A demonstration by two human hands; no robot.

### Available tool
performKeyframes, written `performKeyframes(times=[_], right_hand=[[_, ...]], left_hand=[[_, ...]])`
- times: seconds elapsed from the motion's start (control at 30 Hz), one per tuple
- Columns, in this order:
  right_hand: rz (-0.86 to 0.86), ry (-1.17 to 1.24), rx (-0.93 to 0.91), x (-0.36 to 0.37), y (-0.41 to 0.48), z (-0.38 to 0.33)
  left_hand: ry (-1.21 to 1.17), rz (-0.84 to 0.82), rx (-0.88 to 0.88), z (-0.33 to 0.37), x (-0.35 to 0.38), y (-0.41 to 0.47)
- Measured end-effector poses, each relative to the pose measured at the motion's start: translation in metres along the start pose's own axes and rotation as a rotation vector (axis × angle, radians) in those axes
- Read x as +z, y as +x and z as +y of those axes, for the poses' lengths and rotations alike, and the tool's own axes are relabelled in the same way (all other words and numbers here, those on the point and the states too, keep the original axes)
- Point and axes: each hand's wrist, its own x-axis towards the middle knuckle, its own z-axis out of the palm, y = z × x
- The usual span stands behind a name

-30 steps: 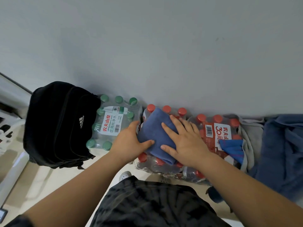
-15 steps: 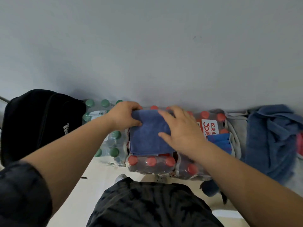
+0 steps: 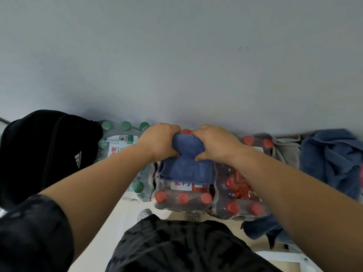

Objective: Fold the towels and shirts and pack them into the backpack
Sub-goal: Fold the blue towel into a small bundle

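Head view. Left hand (image 3: 160, 142) and right hand (image 3: 214, 143) both grip the far end of a folded blue towel (image 3: 186, 165), fingers curled over its edge and thumbs tucked under, so the cloth bunches narrow between them. The two hands sit close together, nearly touching above the towel. The near part of the towel lies flat on a shrink-wrapped pack of red-capped bottles (image 3: 183, 197). A second red-capped pack (image 3: 241, 205) stands just beside it to the right, under the right forearm. A pack of green-capped bottles (image 3: 121, 138) is on the left, partly hidden by the left forearm.

The black backpack (image 3: 45, 154) with a white logo stands at far left, touching the green-capped pack and leaning against the grey wall (image 3: 176, 55). Cannot tell whether it is zipped open.

At right, a grey garment (image 3: 285, 148) lies crumpled against the wall, and a loose heap of dark blue cloth (image 3: 332, 160) sits beside it. More dark blue cloth (image 3: 261, 228) hangs below the right forearm near the pale floor (image 3: 121, 218). The tip of a white shoe (image 3: 144, 213) and the person's dark patterned clothing (image 3: 176, 246) fill the bottom.
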Motion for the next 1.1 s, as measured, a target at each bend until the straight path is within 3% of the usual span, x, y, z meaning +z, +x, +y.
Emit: performKeyframes(times=[0.13,0.23,0.37,0.53,0.63,0.73,0.83,1.1], right_hand=[[0.283,-0.051,0.031,-0.001,-0.002,-0.002],[0.369,0.046,0.026,0.007,-0.020,-0.005],[0.347,0.112,-0.024,0.029,-0.060,-0.013],[0.240,0.087,-0.062,0.052,-0.092,-0.023],[0.111,0.044,-0.044,0.064,-0.096,-0.025],[0.075,-0.004,-0.017,0.066,-0.094,-0.030],[0.068,-0.036,-0.029,0.065,-0.094,-0.030],[0.148,0.130,-0.073,0.047,-0.090,-0.016]], left_hand=[[0.018,0.228,0.021,-0.008,0.000,0.003],[0.032,0.293,0.129,-0.009,0.004,-0.007],[0.059,0.285,0.293,-0.014,0.024,-0.044],[0.191,0.143,0.306,-0.029,0.056,-0.081],[0.209,0.084,0.273,-0.029,0.064,-0.088],[0.100,0.127,0.207,-0.017,0.057,-0.083],[0.004,0.218,0.128,0.004,0.044,-0.067],[0.039,0.156,0.024,0.013,0.069,-0.027]])
